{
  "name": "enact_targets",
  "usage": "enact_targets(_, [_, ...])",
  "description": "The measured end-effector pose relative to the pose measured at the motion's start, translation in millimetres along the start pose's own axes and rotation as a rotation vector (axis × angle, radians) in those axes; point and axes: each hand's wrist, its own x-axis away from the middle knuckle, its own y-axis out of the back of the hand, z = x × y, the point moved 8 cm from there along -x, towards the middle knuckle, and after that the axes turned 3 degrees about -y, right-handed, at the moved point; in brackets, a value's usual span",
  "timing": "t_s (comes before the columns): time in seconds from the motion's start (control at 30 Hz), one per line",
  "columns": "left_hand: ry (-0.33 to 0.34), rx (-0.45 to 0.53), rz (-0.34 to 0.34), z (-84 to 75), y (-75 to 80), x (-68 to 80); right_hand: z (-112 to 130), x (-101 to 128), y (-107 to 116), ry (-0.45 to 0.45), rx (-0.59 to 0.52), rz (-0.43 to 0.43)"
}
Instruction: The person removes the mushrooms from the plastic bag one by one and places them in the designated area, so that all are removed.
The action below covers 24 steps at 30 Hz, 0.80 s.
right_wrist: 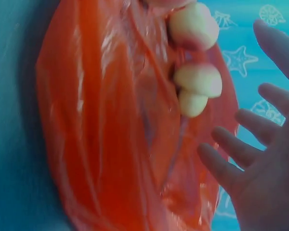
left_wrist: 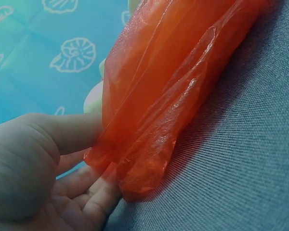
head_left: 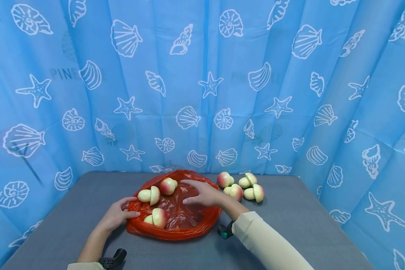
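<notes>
A red plastic bag (head_left: 189, 233) lies spread open on the grey table, its rim rolled outward. Inside it, toward the left, are three toy mushrooms: one on its side (head_left: 154, 195), one farther back (head_left: 168, 186) and one near the front (head_left: 159, 217); they are cream with a reddish blush. My left hand (head_left: 116, 214) pinches the bag's left edge between thumb and fingers, as the left wrist view (left_wrist: 53, 163) confirms. Over the bag's right half hovers my right hand (head_left: 202, 194), fingers spread and holding nothing.
Several more toy mushrooms (head_left: 254, 193) lie in a cluster on the grey table (head_left: 290, 232), behind and right of the bag, close to the right forearm. A blue curtain (head_left: 209, 142) with white shell prints hangs along the back and sides.
</notes>
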Motion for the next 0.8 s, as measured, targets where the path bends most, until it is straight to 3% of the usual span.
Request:
enact_targets(0.17, [-0.008,-0.009,-0.009,-0.9,0.1,1.4,10.7,-4.5,-14.8,0.008,-0.04,0.09])
enact_targets(0.43, [-0.015,-0.013,-0.012,-0.3,0.2,1.4,28.0,-18.8,-38.1,0.059,0.001,0.118])
enact_targets(0.8, [0.008,-0.004,-0.007,2.0,0.1,-0.8,39.4,-28.7,-69.6,0.054,-0.175,0.208])
